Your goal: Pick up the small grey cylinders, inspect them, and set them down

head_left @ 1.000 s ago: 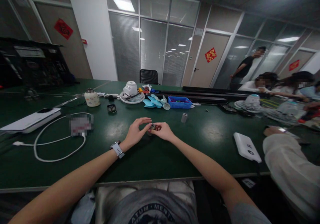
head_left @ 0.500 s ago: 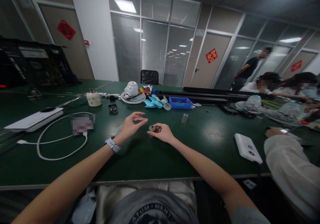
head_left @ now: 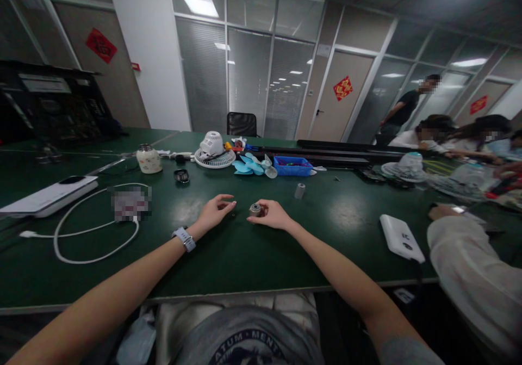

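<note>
Left hand [head_left: 214, 212] has let go; right hand [head_left: 272, 216] alone holds the small metal cylinder [head_left: 255, 209].
The left fingers now rest loose and empty on the table [head_left: 244, 256], just beside the cylinder. The right fingertips stay pinched around it, the only grip steadying it.

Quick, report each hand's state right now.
Left hand: open, nothing visible in it.
Right hand: closed on a small metal cylinder, pinched at the fingertips.

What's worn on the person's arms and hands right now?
No gloves on the left hand or right hand, and both forearms are uncovered. A watch with a pale grey strap circles the left wrist. A grey short sleeve shows at the right upper arm, matching the grey T-shirt with pale lettering.
</note>
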Available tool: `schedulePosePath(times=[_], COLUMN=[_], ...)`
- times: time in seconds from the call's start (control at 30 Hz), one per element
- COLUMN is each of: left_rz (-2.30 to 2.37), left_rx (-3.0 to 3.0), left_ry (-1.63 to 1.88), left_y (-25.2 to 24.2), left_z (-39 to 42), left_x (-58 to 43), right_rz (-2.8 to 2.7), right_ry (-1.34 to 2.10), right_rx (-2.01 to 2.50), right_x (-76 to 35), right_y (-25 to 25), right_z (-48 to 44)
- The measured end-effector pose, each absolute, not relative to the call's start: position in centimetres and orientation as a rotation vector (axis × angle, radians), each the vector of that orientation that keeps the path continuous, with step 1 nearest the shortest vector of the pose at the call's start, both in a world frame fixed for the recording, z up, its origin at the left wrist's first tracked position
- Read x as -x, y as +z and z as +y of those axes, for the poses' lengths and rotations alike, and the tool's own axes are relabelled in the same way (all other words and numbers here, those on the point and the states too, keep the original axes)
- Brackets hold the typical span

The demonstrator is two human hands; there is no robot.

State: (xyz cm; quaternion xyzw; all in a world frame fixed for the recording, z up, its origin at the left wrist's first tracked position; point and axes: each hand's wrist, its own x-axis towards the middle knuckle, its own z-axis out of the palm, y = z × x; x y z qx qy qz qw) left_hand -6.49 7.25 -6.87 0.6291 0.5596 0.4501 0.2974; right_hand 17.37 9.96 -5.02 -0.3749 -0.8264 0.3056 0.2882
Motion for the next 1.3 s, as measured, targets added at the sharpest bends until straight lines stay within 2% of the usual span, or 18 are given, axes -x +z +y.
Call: schedulePosePath(times=[0.27, 0.33, 0.5, 0.63, 0.7, 0.8, 0.83, 0.93, 1.03, 1.17, 1.3], left_rz=[1.562, 1.563, 1.577, 1.613, 1.639, 1.687, 1.7, 1.712, 1.709, 1.721, 1.734], left_rx=[-1.538, -1.537, -1.546, -1.537, -1.51, -1.447, -1.432, -1.407, -1.399, -1.387, -1.377], left_ry=[1.323, 1.322, 1.329, 1.339, 1.353, 1.388, 1.4, 1.429, 1.459, 1.447, 1.439], left_y=[-6.8, -6.7, -6.8, -6.5, -6.2, -6.0, -5.9, -6.0, -6.0, -5.7, -5.6], left_z=[7.5, 7.4, 7.4, 7.2, 7.1, 7.1, 7.1, 7.3, 7.3, 7.1, 7.0], left_x=[6.0, 5.9, 6.0, 5.9, 5.8, 5.6, 5.6, 5.8, 5.8, 5.5, 5.3], right_rz=[-2.136, -2.06, -1.827, -1.796, -1.728, -1.667, -1.768, -2.273, -2.563, -2.67, -2.601], right_ry=[1.198, 1.068, 0.415, 0.305, 0.118, -0.238, -0.251, -0.085, 0.075, 0.248, 0.255], right_rx=[1.199, 1.355, 1.748, 1.911, 1.951, 1.67, 1.5, 0.973, 0.734, 0.619, 0.673], right_x=[-27.9, -30.9, -34.8, -35.1, -33.9, -29.1, -26.8, -19.6, -14.9, -13.8, -13.8], right_y=[-3.0, -3.1, -4.9, -4.0, -2.2, 0.2, 0.4, -1.0, -3.8, -6.1, -6.3], right_z=[15.7, 17.0, 19.0, 18.6, 17.4, 14.1, 12.8, 9.7, 8.5, 9.1, 9.4])
